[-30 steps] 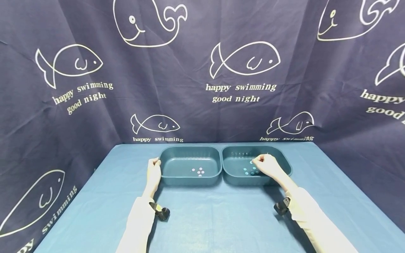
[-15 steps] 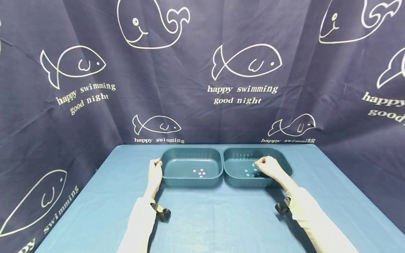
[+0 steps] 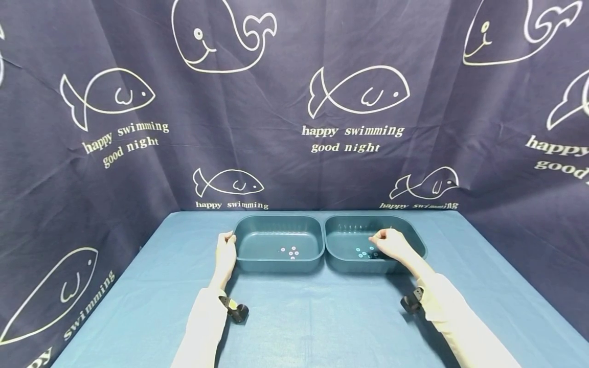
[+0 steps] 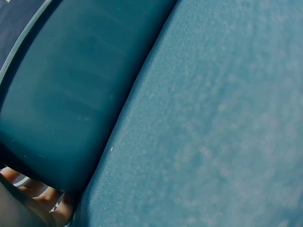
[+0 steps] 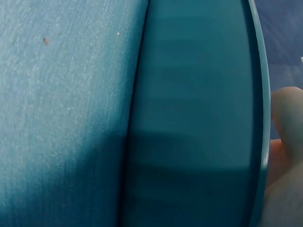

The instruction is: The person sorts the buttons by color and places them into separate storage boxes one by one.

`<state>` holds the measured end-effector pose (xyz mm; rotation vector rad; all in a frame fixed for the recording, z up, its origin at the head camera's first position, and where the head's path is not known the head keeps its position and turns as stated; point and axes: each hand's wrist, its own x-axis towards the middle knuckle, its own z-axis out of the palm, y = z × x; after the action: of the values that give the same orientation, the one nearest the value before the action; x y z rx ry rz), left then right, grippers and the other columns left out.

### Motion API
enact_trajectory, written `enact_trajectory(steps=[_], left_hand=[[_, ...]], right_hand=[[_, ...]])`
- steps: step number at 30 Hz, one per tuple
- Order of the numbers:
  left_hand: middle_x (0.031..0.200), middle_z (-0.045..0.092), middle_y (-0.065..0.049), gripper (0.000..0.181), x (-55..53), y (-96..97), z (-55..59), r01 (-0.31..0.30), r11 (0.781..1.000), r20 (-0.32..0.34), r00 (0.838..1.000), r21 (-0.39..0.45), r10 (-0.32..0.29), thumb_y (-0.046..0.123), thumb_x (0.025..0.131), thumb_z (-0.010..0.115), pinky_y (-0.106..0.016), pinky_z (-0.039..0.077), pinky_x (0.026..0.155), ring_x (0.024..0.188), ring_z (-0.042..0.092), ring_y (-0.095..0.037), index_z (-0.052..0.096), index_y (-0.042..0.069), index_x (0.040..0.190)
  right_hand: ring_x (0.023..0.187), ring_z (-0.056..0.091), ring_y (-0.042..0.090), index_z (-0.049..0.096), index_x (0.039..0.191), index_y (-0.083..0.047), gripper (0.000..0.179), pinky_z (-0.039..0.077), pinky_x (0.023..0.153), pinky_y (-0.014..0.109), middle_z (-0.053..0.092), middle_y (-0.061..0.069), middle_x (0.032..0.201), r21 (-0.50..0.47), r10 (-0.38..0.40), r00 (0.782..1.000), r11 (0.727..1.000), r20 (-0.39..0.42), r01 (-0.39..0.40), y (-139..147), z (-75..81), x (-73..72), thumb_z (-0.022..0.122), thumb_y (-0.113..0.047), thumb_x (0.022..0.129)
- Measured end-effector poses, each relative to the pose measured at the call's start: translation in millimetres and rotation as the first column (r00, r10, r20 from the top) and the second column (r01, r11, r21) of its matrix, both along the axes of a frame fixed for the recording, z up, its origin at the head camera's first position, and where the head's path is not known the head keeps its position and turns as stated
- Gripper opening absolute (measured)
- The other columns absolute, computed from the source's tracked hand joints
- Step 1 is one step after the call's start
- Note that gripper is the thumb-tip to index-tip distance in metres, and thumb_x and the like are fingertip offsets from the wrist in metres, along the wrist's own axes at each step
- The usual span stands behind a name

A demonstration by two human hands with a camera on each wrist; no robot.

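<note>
Two dark teal plastic bins stand side by side in the head view. At the left end of the left bin (image 3: 278,265), my left hand (image 3: 225,253) holds the wall, thumb at the rim; its fingers (image 4: 45,198) show against the outside in the left wrist view. Several small pink button-like discs (image 3: 291,253) lie in this bin. Over the right bin (image 3: 354,266) hovers my right hand (image 3: 390,243), thumb and fingertips close together above several blue button-like discs (image 3: 361,255). I cannot tell whether anything is between those fingertips. In the right wrist view the bin's rim partly hides the hand.
A light blue cloth (image 3: 317,317) covers the table under the bins. Behind and to the sides hangs a dark blue curtain (image 3: 285,153) with white fish drawings. Each wrist wears a small black camera, the left one (image 3: 238,311) close over the cloth.
The blue disc at my right fingertips has left them, and another blue disc now lies among those on the right bin's floor. My left hand stays on the left bin.
</note>
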<state>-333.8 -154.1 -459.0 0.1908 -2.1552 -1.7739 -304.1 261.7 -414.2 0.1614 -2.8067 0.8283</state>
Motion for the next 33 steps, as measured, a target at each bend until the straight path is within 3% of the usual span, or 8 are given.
enact_trajectory(steps=[21,26,28,30,33], left_hand=[[0.126,0.046,-0.030,0.030,-2.3,3.7,-0.2,0.009,1.000,0.001,1.000,0.019,-0.009,0.008,0.097,0.036,-0.049,0.029,0.104,0.122,0.042,-0.039,0.041,-0.009,0.121],[0.130,0.043,-0.030,0.033,-5.6,0.3,-0.9,0.017,1.000,0.032,0.999,0.011,-0.017,0.012,0.099,0.034,-0.049,0.028,0.105,0.125,0.039,-0.040,0.038,-0.009,0.125],[0.132,0.041,-0.028,0.037,-18.6,-8.0,-12.8,0.049,0.998,0.048,0.998,0.039,-0.051,0.016,0.099,0.035,-0.049,0.025,0.108,0.128,0.036,-0.039,0.038,-0.008,0.127],[0.130,0.044,-0.022,0.038,-44.7,-22.0,-41.8,0.071,0.994,0.029,0.997,0.078,-0.073,0.023,0.098,0.040,-0.042,0.028,0.106,0.126,0.039,-0.032,0.042,-0.003,0.126],[0.135,0.045,-0.009,0.043,-93.6,-49.2,-93.0,0.160,0.973,0.034,0.985,0.166,-0.168,0.032,0.095,0.046,-0.038,0.031,0.104,0.128,0.038,-0.022,0.046,0.007,0.129]], right_hand=[[0.063,0.047,0.012,0.063,0.072,-0.006,0.016,0.039,0.062,0.029,0.059,0.001,0.068,-0.015,0.001,0.999,1.000,-0.048,-0.002,3.4,1.4,4.8,0.062,-0.017,0.084],[0.064,0.047,0.012,0.064,0.074,-0.007,0.015,0.039,0.061,0.028,0.059,0.002,0.069,-0.023,-0.001,0.997,1.000,-0.074,0.000,-0.8,6.9,8.7,0.062,-0.018,0.084],[0.064,0.047,0.011,0.064,0.075,-0.008,0.015,0.038,0.060,0.027,0.059,0.001,0.069,-0.028,-0.001,0.996,1.000,-0.088,-0.001,-2.8,9.9,11.3,0.062,-0.018,0.084],[0.063,0.047,0.011,0.063,0.075,-0.008,0.014,0.038,0.060,0.027,0.058,0.000,0.068,-0.033,-0.001,0.994,0.999,-0.110,-0.002,-4.6,13.9,14.4,0.061,-0.019,0.084],[0.060,0.046,0.011,0.062,0.074,-0.009,0.014,0.038,0.058,0.026,0.056,0.000,0.065,-0.048,-0.002,0.988,0.999,-0.152,-0.005,-7.1,22.2,20.1,0.062,-0.018,0.084]])
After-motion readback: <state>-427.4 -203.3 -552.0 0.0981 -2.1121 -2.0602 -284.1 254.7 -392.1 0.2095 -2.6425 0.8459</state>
